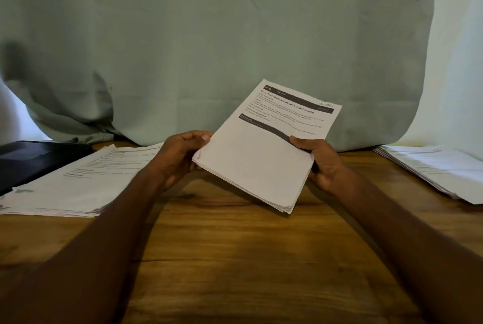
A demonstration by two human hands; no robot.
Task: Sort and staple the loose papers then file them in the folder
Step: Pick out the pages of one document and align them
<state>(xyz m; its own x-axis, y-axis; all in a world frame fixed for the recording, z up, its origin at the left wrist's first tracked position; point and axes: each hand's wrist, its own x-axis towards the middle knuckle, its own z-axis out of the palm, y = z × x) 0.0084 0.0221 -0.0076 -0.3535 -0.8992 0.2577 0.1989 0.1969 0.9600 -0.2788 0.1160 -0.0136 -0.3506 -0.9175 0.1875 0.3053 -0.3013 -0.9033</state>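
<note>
A stack of printed white papers [261, 156] is held tilted above the middle of the wooden table. My left hand [180, 159] grips its left edge, thumb on top. My right hand [320, 161] grips its right edge, thumb across a dark band on the top sheet. A second pile of papers [78, 182] lies flat on the table at the left. A third pile [439, 172] lies at the right edge. A dark folder [28, 159] lies at the far left, partly under the left pile. No stapler is in view.
The wooden table [235, 258] stretches bare between my forearms. A pale green cloth [235, 36] hangs behind the table as a backdrop and bunches at the back left.
</note>
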